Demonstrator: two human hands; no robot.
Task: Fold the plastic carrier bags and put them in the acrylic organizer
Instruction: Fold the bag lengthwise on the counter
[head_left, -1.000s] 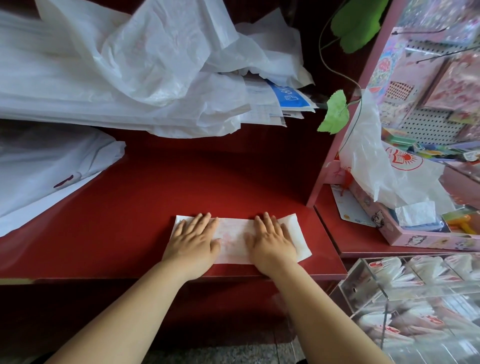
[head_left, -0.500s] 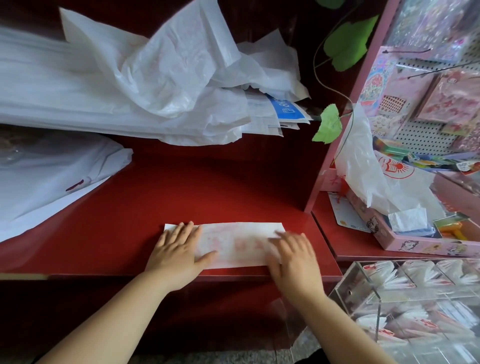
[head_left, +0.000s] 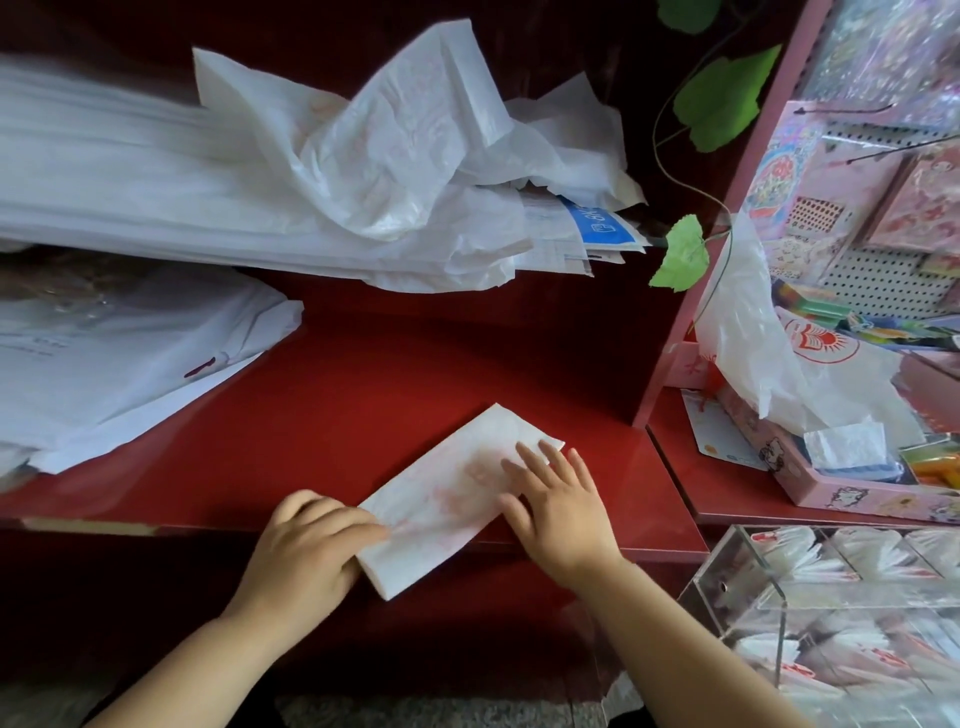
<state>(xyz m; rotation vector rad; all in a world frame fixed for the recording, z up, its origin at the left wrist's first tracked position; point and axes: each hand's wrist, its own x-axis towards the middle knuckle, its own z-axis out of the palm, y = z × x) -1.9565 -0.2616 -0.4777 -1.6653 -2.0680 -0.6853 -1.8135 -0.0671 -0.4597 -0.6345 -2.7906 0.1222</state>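
Person, two limbs on view: left hand and right hand, both bare, small and rounded, with short fingers; left forearm and right forearm, both bare and smooth along their visible length.

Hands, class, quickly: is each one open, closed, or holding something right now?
Left hand: closed, holding the near end of the bag.
Right hand: open, pressing flat on the bag.
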